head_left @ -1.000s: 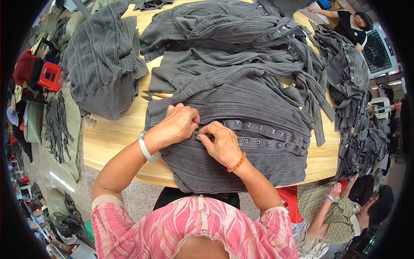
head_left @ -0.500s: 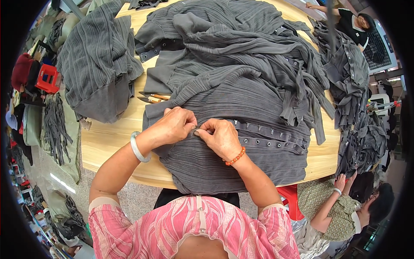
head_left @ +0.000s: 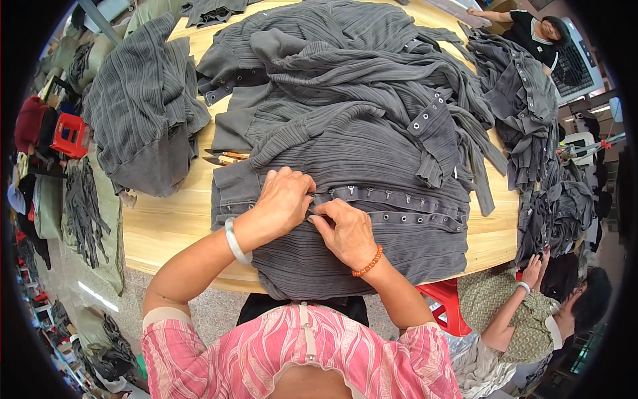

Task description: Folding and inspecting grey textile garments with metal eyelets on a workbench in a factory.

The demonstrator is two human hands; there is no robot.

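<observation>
A dark grey ribbed cardigan (head_left: 312,256) lies spread on the table before me. A row of metal hooks and a row of eyelets run along its front bands (head_left: 415,218). My left hand (head_left: 284,205) pinches the hook band at its left part. Close beside it, my right hand (head_left: 344,229) has thumb and fingers closed on the eyelet band's edge. The fingertips nearly meet, and they hide the fastener between them. To the right of my hands the two bands lie apart. Past the left hand, the cardigan's plain hem (head_left: 232,193) lies flat.
More grey ribbed garments (head_left: 345,73) are heaped beyond the cardigan, with another pile (head_left: 143,113) at left. Pointed snips with yellowish handles (head_left: 229,157) lie by the hem. Two people work at right, one handling garments (head_left: 565,213) near the table (head_left: 159,226). A red stool (head_left: 446,306) stands below.
Both hands have shifted slightly toward me, still pinching the bands. The hem part left of my left hand now lies flatter and shows more. An eyelet strip on the heap at right has turned into view.
</observation>
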